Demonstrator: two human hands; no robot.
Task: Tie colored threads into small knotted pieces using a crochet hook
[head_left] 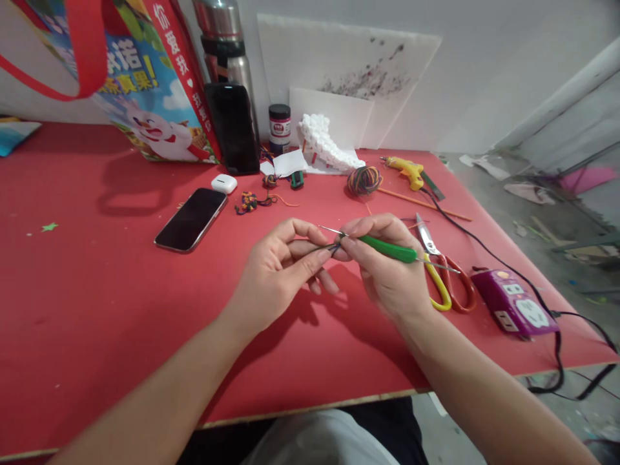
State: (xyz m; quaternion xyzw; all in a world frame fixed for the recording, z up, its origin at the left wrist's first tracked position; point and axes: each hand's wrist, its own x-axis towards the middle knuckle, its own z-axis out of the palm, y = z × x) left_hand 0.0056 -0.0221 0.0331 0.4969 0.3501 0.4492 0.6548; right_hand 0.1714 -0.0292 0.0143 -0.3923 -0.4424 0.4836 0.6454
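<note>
My right hand (pixel 382 271) grips a crochet hook with a green handle (pixel 390 248), its thin metal tip pointing left. My left hand (pixel 281 268) pinches a thin dark strand (pixel 323 246) between thumb and forefinger, right at the hook's tip. Both hands hover close together above the red table (pixel 97 290), near its front middle. A ball of multicoloured yarn (pixel 363 180) lies farther back on the table.
A black phone (pixel 191 219), a white earbud case (pixel 224 183) and a small knotted cord piece (pixel 248 203) lie at the left. Scissors (pixel 443 274), a purple power strip (pixel 513 303), a yellow glue gun (pixel 409 170), a steel flask (pixel 225 39) and a printed bag (pixel 140 77) surround the work.
</note>
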